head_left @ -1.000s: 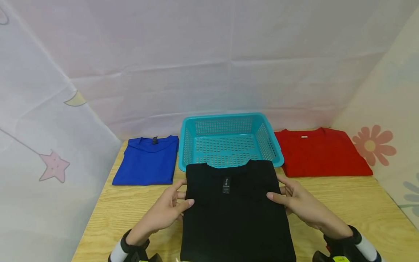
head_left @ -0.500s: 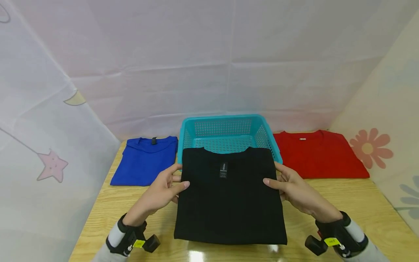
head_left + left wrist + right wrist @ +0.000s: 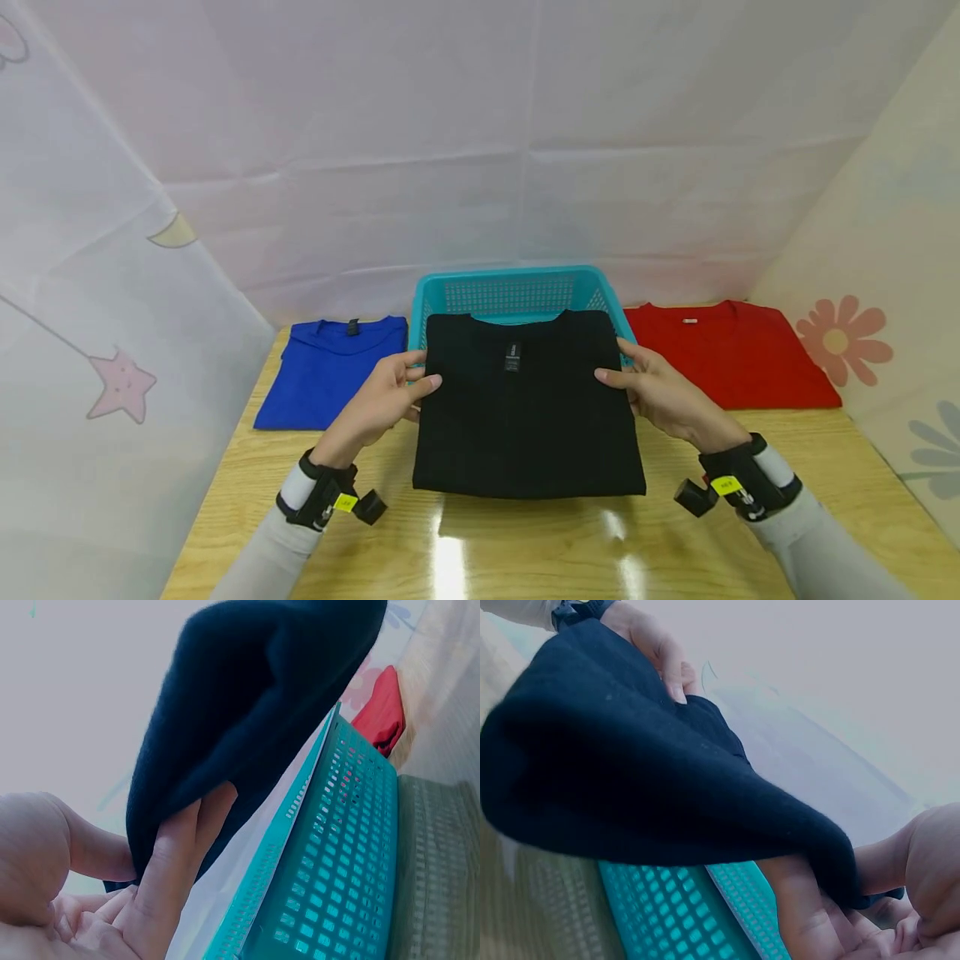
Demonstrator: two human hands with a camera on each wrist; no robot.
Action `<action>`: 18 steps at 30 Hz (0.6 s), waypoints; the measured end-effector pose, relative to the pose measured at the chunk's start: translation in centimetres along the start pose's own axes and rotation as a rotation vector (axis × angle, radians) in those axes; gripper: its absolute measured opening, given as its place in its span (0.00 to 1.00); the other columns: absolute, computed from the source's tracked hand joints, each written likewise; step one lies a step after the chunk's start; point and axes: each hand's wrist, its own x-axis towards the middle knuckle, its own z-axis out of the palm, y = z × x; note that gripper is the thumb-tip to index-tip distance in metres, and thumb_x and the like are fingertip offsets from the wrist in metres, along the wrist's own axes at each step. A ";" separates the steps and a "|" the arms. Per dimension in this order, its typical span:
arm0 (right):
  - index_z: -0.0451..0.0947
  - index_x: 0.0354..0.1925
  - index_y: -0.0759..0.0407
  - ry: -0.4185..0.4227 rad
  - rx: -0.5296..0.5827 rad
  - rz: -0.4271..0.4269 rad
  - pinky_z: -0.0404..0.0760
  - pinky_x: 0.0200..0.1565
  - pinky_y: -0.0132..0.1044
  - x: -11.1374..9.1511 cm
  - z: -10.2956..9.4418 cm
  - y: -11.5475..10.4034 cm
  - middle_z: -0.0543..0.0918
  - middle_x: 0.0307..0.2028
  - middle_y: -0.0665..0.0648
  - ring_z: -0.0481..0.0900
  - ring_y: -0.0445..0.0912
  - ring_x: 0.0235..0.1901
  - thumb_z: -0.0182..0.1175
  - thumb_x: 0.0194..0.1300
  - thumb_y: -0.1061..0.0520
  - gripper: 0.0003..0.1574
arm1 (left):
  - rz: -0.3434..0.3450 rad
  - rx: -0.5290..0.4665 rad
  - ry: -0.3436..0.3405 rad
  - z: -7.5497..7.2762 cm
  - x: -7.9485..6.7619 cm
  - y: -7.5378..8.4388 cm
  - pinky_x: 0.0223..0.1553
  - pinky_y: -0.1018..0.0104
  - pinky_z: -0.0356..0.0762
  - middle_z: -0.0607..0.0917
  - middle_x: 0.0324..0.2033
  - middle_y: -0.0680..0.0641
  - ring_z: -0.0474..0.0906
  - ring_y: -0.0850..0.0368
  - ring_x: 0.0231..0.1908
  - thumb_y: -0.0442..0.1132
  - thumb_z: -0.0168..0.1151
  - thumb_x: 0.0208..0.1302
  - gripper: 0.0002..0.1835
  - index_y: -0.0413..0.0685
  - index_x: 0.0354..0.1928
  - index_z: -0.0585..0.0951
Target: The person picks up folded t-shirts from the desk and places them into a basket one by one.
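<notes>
A folded black T-shirt [image 3: 528, 417] with a neck label hangs between both hands, raised above the table and overlapping the front of a turquoise plastic basket [image 3: 510, 279]. My left hand [image 3: 386, 396] pinches its left side, thumb on top and fingers beneath. On the opposite side my right hand [image 3: 663, 392] grips the shirt the same way. In the left wrist view the fingers [image 3: 169, 877] reach under the black cloth, beside the basket's perforated wall [image 3: 330, 862]. The right wrist view has the shirt's loose lower fold [image 3: 592, 772] sagging over the basket. Most of the basket's inside is hidden behind the shirt.
A folded blue T-shirt [image 3: 330, 375] lies on the wooden table [image 3: 540, 558] left of the basket. To its right lies a folded red T-shirt [image 3: 735, 354]. A pale cloth backdrop [image 3: 480, 167] rises right behind the basket, with printed side panels left and right.
Both hands have carried the black T-shirt up and forward from the table's near side to over the basket's front. The blue and red shirts and the basket stay in place.
</notes>
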 end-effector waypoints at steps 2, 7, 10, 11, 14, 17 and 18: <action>0.32 0.87 0.58 -0.003 0.009 -0.001 0.91 0.48 0.40 0.6 -0.5 -0.1 0.91 0.53 0.45 0.93 0.45 0.45 0.54 0.84 0.58 0.52 | -0.008 0.005 0.003 -0.1 0.6 0.1 0.50 0.48 0.90 0.57 0.81 0.27 0.75 0.30 0.69 0.36 0.54 0.84 0.38 0.35 0.85 0.49; 0.34 0.87 0.57 0.002 -0.002 0.007 0.91 0.49 0.44 1.9 -1.3 -0.6 0.90 0.56 0.46 0.93 0.47 0.48 0.55 0.84 0.57 0.51 | -0.018 0.028 0.005 -0.5 1.8 0.2 0.51 0.47 0.90 0.59 0.81 0.29 0.77 0.32 0.68 0.37 0.54 0.84 0.38 0.37 0.85 0.49; 0.27 0.87 0.57 0.026 -0.030 0.038 0.90 0.49 0.40 2.3 -1.5 -0.9 0.91 0.52 0.46 0.92 0.44 0.45 0.55 0.84 0.56 0.55 | -0.017 0.030 -0.003 -0.7 2.5 0.2 0.53 0.46 0.89 0.58 0.81 0.30 0.80 0.36 0.66 0.37 0.54 0.84 0.38 0.37 0.85 0.49; 0.25 0.86 0.56 0.039 -0.045 0.054 0.89 0.48 0.36 2.5 -1.6 -1.1 0.92 0.49 0.46 0.91 0.41 0.40 0.55 0.84 0.55 0.57 | -0.018 0.030 -0.003 -0.8 2.7 0.2 0.53 0.45 0.89 0.59 0.81 0.30 0.85 0.38 0.60 0.37 0.54 0.84 0.38 0.37 0.85 0.49; 0.22 0.86 0.56 0.082 -0.095 0.092 0.84 0.40 0.29 3.1 -1.6 -1.6 0.92 0.38 0.45 0.82 0.37 0.25 0.56 0.84 0.54 0.59 | -0.022 0.029 0.002 -1.2 3.4 0.3 0.54 0.45 0.88 0.70 0.75 0.28 0.84 0.52 0.33 0.38 0.55 0.84 0.38 0.38 0.85 0.49; 0.21 0.86 0.56 0.098 -0.125 0.099 0.85 0.40 0.31 3.9 -1.8 -2.1 0.91 0.39 0.46 0.83 0.38 0.26 0.56 0.84 0.54 0.59 | -0.026 0.017 0.002 -1.7 4.0 0.6 0.56 0.44 0.87 0.79 0.66 0.29 0.72 0.59 0.22 0.38 0.55 0.84 0.38 0.39 0.85 0.49; 0.21 0.86 0.56 0.097 -0.129 0.095 0.88 0.44 0.34 4.1 -1.9 -2.3 0.92 0.42 0.47 0.87 0.40 0.30 0.55 0.84 0.54 0.59 | -0.028 0.007 -0.002 -1.9 4.2 0.7 0.57 0.43 0.86 0.81 0.64 0.29 0.76 0.60 0.23 0.38 0.55 0.84 0.38 0.39 0.85 0.49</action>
